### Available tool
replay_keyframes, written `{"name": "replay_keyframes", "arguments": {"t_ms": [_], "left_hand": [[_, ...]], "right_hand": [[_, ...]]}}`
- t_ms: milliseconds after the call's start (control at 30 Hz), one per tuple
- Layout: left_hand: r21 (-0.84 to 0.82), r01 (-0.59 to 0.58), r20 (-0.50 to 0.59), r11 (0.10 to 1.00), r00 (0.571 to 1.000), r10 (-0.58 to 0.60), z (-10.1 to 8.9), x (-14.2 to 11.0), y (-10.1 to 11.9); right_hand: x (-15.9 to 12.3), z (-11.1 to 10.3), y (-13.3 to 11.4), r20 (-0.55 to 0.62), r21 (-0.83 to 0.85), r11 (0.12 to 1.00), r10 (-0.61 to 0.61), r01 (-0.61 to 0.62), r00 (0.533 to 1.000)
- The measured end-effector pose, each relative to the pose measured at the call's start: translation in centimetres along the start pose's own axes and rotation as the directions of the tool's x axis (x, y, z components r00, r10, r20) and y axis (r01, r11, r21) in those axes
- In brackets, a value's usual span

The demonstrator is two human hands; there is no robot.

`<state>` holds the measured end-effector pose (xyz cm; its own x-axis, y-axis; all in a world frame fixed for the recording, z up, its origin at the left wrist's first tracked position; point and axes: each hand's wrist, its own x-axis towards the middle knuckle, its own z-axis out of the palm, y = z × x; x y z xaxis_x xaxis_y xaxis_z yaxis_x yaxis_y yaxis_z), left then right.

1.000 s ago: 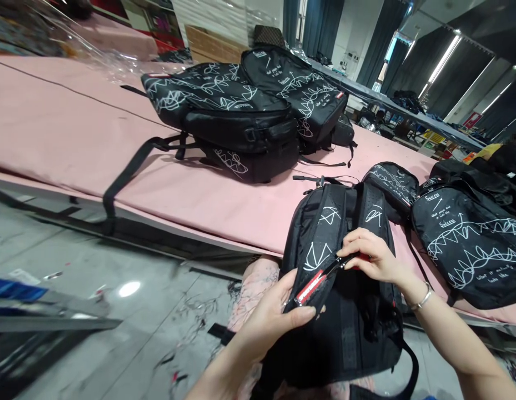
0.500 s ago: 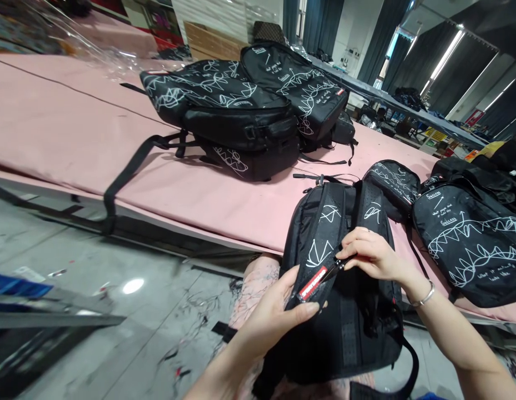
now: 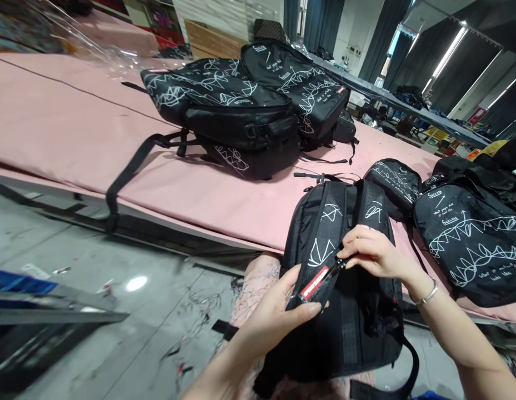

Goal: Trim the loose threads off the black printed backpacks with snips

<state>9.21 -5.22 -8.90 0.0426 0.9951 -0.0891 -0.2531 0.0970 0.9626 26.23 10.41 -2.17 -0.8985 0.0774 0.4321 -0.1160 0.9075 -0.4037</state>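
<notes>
A black backpack (image 3: 357, 328) with white line drawings lies back side up, half on my lap and half on the pink table edge (image 3: 208, 200). My left hand (image 3: 274, 314) pinches the lower end of its left shoulder strap (image 3: 320, 244), where a red label (image 3: 315, 281) is sewn. My right hand (image 3: 372, 253) is closed in a pinch on a small dark tool, its tip resting at the label's upper end. A bracelet sits on my right wrist.
Two more black printed backpacks (image 3: 241, 119) lie stacked farther back on the pink table, one strap (image 3: 128, 172) hanging over the edge. Other backpacks (image 3: 470, 239) lie at the right. Grey floor (image 3: 95, 311) with thread scraps is at the left. A second long table stands behind.
Both hands keep their grip; the backpack and hands have shifted slightly upward, and the red label has turned a little in my left hand's fingers.
</notes>
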Motion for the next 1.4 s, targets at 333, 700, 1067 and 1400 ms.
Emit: {"name": "replay_keyframes", "arguments": {"t_ms": [333, 700, 1067, 1400], "left_hand": [[0.005, -0.003, -0.032, 1.0, 0.999, 0.003, 0.9, 0.3, 1.4], [-0.064, 0.011, -0.07, 0.998, 0.997, -0.016, 1.9, 1.0, 1.6], [-0.118, 0.018, -0.168, 0.993, 0.985, -0.037, 3.7, 1.8, 2.2], [-0.128, 0.009, -0.201, 0.992, 0.979, -0.035, 4.1, 2.3, 1.4]], "right_hand": [[0.6, 0.5, -0.8, 0.043, 0.009, 1.0, -0.022, 0.022, 0.999], [-1.7, 2.0, -1.8, -0.134, -0.184, 0.98, 0.05, -0.074, 0.99], [-6.2, 4.7, -4.6, -0.442, -0.19, 0.892, 0.295, -0.41, 0.847], [-6.8, 6.3, -5.8, -0.547, -0.179, 0.85, 0.334, -0.496, 0.768]]}}
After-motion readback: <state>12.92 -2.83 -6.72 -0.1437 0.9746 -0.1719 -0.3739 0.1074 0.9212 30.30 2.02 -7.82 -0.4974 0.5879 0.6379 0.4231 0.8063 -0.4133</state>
